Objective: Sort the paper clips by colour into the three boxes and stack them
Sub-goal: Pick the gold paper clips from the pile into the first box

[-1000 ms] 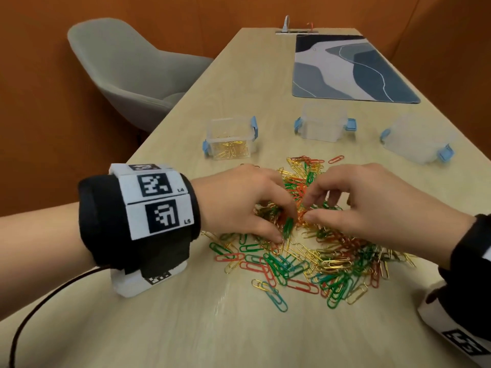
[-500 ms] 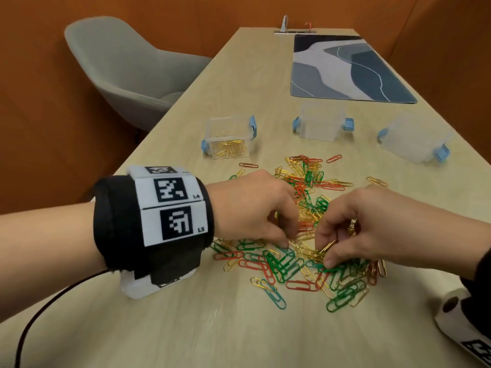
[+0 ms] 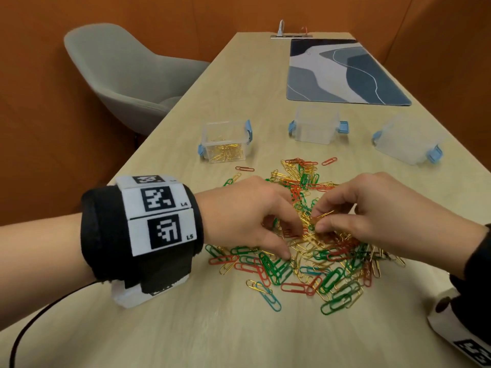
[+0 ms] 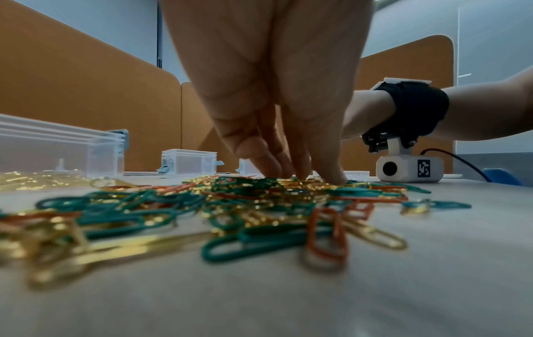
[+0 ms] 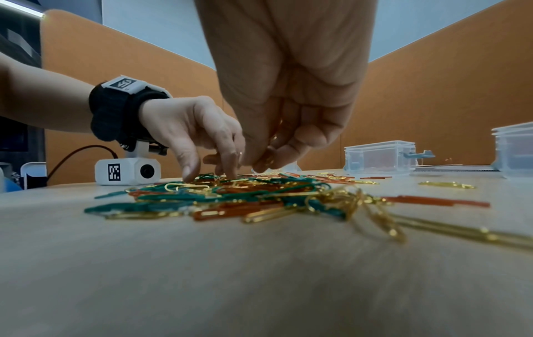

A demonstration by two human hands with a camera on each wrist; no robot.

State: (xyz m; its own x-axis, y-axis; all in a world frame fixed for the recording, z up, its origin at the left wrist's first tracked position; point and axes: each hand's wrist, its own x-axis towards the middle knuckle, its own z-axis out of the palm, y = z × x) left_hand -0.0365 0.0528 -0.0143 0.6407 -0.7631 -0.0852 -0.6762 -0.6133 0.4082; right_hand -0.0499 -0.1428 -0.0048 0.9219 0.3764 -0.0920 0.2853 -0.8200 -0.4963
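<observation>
Your right hand has come back up the heap since half a second ago, when it was picking low at the near edge; it now sits mid-pile with thumb and forefinger clamped on a gold clip, one end poking out toward the left hand. More gold seems bunched inside the curled fingers in the right wrist view; how many, can't tell. Left hand has barely shifted: fingers held together, tips pressing down on the pile, thumb planted on the green clips at the near side; no sign that it grips anything. The paper clips lie mixed on the table, red, green and gold, just short of the three boxes. Left box holds gold only; middle box and right box look empty from the head view, though the contents are hazy. Reading: you're gathering gold first, a handful per trip. Sorting is early, most of the pile unsorted, stacking far off.
</observation>
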